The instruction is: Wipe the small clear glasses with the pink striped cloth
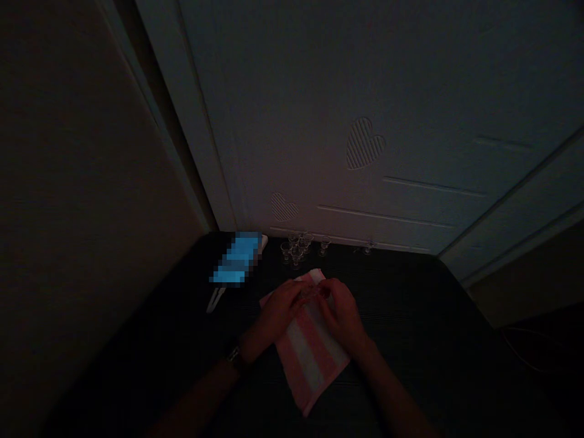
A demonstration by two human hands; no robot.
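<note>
It is dim in here, with both hands brought together over a pink-and-white striped cloth point(314, 340) on the dark tabletop point(420, 328). Between the fingertips, above the cloth's twelve o'clock end, is a small clear glass point(311, 293). The left hand point(281, 302) meets it from nine o'clock, its fingers bent inward and its back turned up. The right hand point(343, 310) comes in from three o'clock, thumb and forefinger curled at that end of the glass. As far as this poor light lets me judge, the fingers of both hands are drawn narrow and hold the glass between them. A dark wristband point(234, 354) sits on the left wrist, at seven o'clock from that hand.

Reading the clock from the cloth, a cluster of little stemmed glasses point(298, 246) stands near twelve, with a single stemmed glass point(324, 246) just beside it on the right. Another small glass point(367, 247) stands well apart at one o'clock. At ten to eleven is a lit blue screen point(238, 258) with a white stand point(216, 298). Behind everything rises a pale panel point(296, 121) bearing two ribbed hearts point(365, 144).
</note>
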